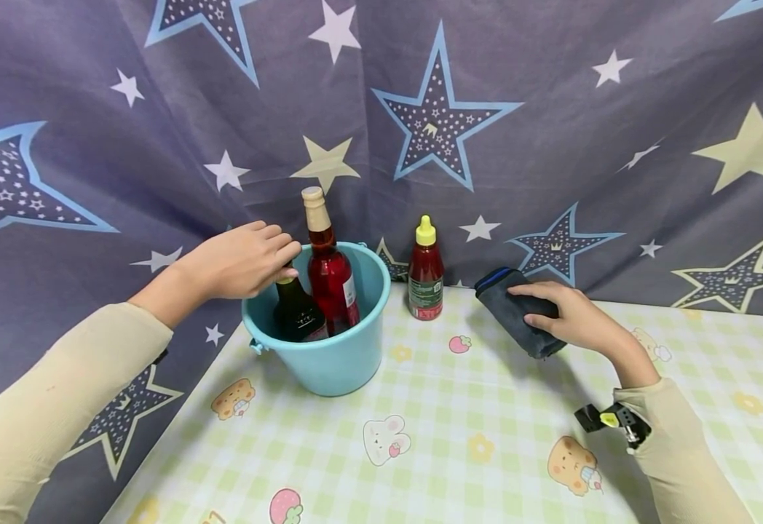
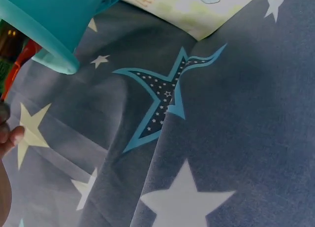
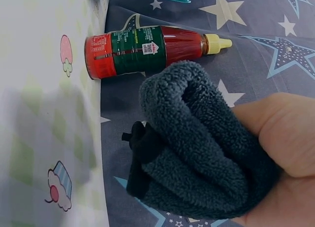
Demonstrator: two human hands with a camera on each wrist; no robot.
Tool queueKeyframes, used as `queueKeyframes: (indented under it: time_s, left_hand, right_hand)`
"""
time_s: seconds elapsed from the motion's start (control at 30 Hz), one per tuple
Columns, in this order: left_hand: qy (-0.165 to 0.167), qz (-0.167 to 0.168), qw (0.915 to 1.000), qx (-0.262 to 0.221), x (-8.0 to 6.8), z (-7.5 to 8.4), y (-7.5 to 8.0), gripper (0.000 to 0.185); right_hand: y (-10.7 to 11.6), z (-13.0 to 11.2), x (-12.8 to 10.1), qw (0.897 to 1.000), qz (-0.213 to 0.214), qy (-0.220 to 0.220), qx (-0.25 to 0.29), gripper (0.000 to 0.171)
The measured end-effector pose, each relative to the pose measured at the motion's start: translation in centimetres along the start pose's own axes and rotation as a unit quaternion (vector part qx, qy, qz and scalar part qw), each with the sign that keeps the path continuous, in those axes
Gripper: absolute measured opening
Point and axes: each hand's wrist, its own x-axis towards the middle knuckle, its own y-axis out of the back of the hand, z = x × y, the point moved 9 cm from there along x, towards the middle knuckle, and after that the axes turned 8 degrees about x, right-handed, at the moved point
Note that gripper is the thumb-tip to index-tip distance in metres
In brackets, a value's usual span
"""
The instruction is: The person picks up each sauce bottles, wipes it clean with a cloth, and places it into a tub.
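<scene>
Bottles stood in a teal plastic bucket (image 1: 329, 356) near the table's (image 1: 486, 407) back left corner: a tall red-liquid bottle (image 1: 327, 273) with a tan capped neck, leaning slightly against the rim, and a shorter dark bottle (image 1: 296, 309) in front of it. The bucket walls kept both upright. Right of the bucket, close to the table's back edge and apart from it, a red sauce bottle (image 1: 425, 273) with a yellow nozzle stood on the checked cartoon tablecloth. A folded dark grey cloth (image 1: 515, 309) was held just above the table toward the back edge, gripped by the right hand (image 1: 568, 316), fingers wrapped over it and thumb beneath, which kept the folds together. The left hand (image 1: 240, 262) reached over the rim, fingers curled on the dark bottle's top.
</scene>
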Motion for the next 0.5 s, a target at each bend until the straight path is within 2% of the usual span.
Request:
queueKeyframes:
  time_s: [0.13,0.27,0.37,0.5]
  left_hand:
    - [0.021,-0.057,0.9980,-0.020,-0.1,-0.1,-1.5,0.027]
    - [0.059,-0.115,0.9899,-0.058,-0.2,-0.3,-2.5,0.026]
    - [0.086,-0.131,0.9848,-0.075,-0.2,-0.5,-2.5,0.024]
    - [0.101,-0.143,0.9813,-0.080,0.1,-0.5,-2.2,0.022]
  right_hand:
    - [0.0,0.0,0.0,1.000,-0.003,0.000,-0.001,0.046]
    - [-0.2,0.0,0.1,1.000,-0.010,-0.003,0.000,0.046]
    - [-0.2,0.1,0.1,1.000,-0.012,-0.005,-0.002,0.046]
    - [-0.1,0.1,0.1,1.000,-0.008,-0.001,-0.005,0.046]
